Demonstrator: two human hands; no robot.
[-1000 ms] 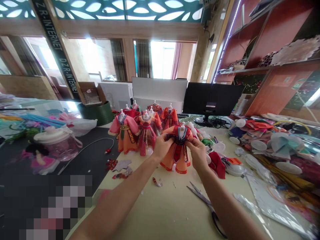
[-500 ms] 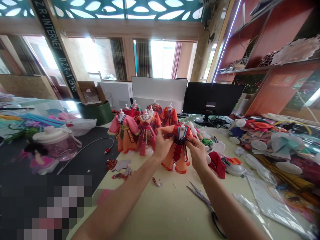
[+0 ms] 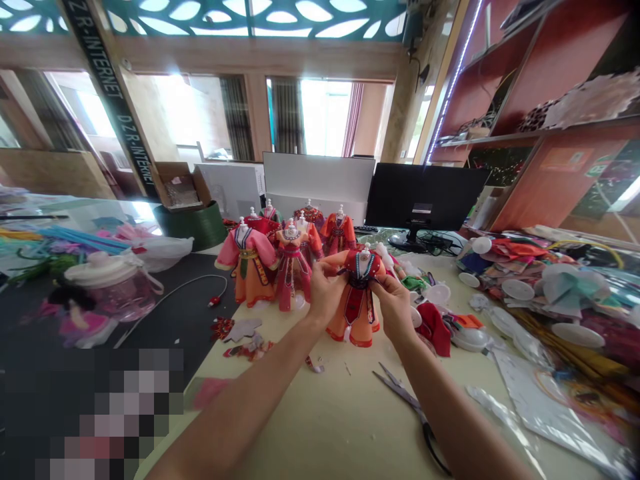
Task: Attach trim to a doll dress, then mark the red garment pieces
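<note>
We hold the orange figure (image 3: 357,313) two-handed.
Dressed figures (image 3: 280,260) stand just left; our left hand (image 3: 324,293) pinches a sleeve, grip clamped on cloth; it stands upright at the bench (image 3: 340,427); our right hand (image 3: 395,307) clamps the other shoulder. An uneven pull could topple it into the neighbours, we judge.

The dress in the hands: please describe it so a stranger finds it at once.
On the pale table, near the black monitor, stands a cluster of dressed mannequins. The dress is at its near right edge. Only this one is gripped by the left hand and right hand; it is orange with a dark red front panel.
</note>
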